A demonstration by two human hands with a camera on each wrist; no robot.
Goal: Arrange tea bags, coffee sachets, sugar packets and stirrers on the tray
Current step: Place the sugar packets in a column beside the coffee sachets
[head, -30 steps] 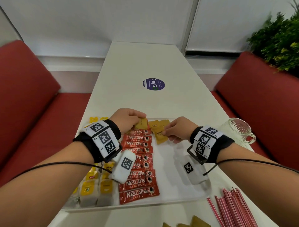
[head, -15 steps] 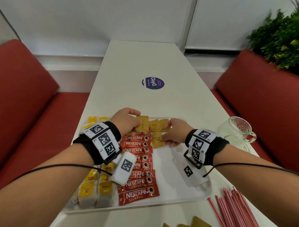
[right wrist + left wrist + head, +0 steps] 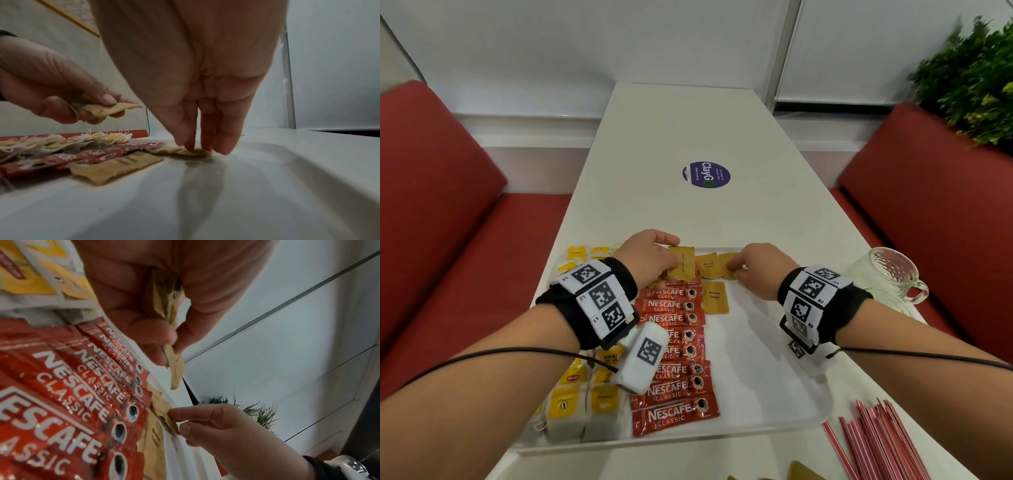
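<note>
Your left hand pinches a small stack of sugar packets between thumb and curled fingers, raised just over the far end of the coffee sachets, likely as a ready supply. Your right hand, fingers pressed together, nips the edge of one brown packet lying flat at the far side of the tray, probably to square it beside its neighbours. Tea bags fill the tray's left. The stirrers lie on the table, near right.

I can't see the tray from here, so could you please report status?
Left hand holds spare sugar packets. Right hand pinches one packet on the tray. Stirrers lie beside it.
</note>
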